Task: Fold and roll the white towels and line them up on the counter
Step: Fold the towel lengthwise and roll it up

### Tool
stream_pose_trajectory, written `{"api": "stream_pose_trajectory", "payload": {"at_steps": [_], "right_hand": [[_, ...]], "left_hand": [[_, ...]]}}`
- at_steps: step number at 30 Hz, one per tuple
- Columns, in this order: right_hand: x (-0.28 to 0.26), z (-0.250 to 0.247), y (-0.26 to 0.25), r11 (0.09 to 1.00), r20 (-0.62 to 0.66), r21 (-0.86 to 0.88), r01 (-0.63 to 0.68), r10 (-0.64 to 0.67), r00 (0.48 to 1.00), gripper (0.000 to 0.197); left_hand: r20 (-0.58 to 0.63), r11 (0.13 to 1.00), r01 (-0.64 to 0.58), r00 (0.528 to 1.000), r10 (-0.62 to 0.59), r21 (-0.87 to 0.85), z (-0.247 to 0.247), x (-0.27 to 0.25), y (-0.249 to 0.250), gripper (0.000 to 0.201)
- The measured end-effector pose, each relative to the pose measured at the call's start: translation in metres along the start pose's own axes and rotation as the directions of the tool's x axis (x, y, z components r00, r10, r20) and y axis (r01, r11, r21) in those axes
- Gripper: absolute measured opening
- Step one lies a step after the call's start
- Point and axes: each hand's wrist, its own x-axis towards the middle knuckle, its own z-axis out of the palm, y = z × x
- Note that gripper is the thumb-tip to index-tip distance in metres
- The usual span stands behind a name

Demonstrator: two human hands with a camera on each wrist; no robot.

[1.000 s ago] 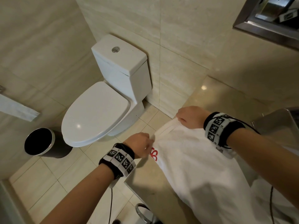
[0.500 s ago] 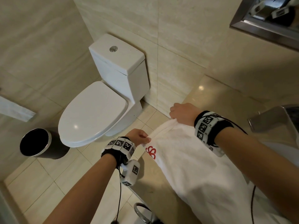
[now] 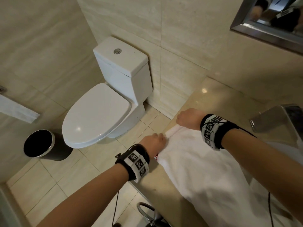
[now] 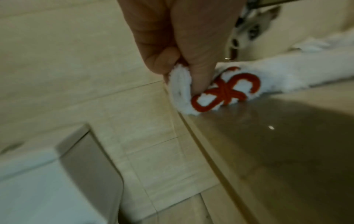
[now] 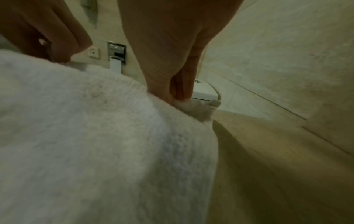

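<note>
1. Your left hand [image 3: 153, 142] pinches the near corner of the white towel [image 3: 201, 169] — thumb and curled fingers [image 4: 162, 60] clamp a small rolled bit of terry right at the counter's edge.
2. That corner carries a red embroidered logo [image 4: 226, 91], which lies just beside your thumb and partly under it (the left wrist view shows it plainly; from the head view only a sliver of red peeks out below the hand).
3. Your right hand [image 3: 188, 118] grips the far corner of the same towel edge, its fingers [image 5: 182, 84] closed on a little tuft of cloth where the counter meets the tiled wall side.
4. Between the two hands the towel's end is turned over into a narrow roll [image 3: 173, 131], lying across the end of the counter [image 3: 165, 192].
5. The rest of the towel spreads flat along the beige counter toward you, touching it along its length — its near end runs out of the frame.
6. A steel basin [image 3: 278, 118] sits on the counter to the right of your right forearm.
7. Off the counter's end stand a white toilet [image 3: 105, 108] with its lid down and, left of it, a dark waste bin [image 3: 41, 146] on the tiled floor.
8. A framed mirror [image 3: 270, 27] hangs on the wall above the counter.
</note>
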Motion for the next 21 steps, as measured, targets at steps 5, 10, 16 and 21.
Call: {"api": "stream_pose_trajectory", "payload": {"at_steps": [5, 10, 16, 21], "right_hand": [[-0.012, 0.009, 0.000, 0.998, -0.021, 0.063, -0.027, 0.028, 0.999, 0.025], [-0.009, 0.012, -0.001, 0.946, -0.063, 0.289, -0.145, 0.170, 0.983, 0.023], [0.007, 0.007, -0.001, 0.945, -0.008, 0.302, -0.124, 0.133, 0.991, 0.028], [0.001, 0.004, -0.008, 0.989, 0.063, 0.111, -0.098, 0.092, 0.994, 0.024]], "left_hand": [[0.001, 0.998, 0.064, 0.998, -0.064, -0.002, 0.016, -0.005, 0.022, 0.037], [0.003, 0.952, 0.082, 0.996, -0.085, -0.295, -0.003, -0.012, 0.012, 0.012], [0.081, 0.820, 0.220, 0.974, -0.210, -0.527, -0.001, -0.006, -0.015, 0.013], [0.148, 0.741, 0.336, 0.939, -0.309, -0.581, 0.003, -0.006, -0.016, 0.032]]}}
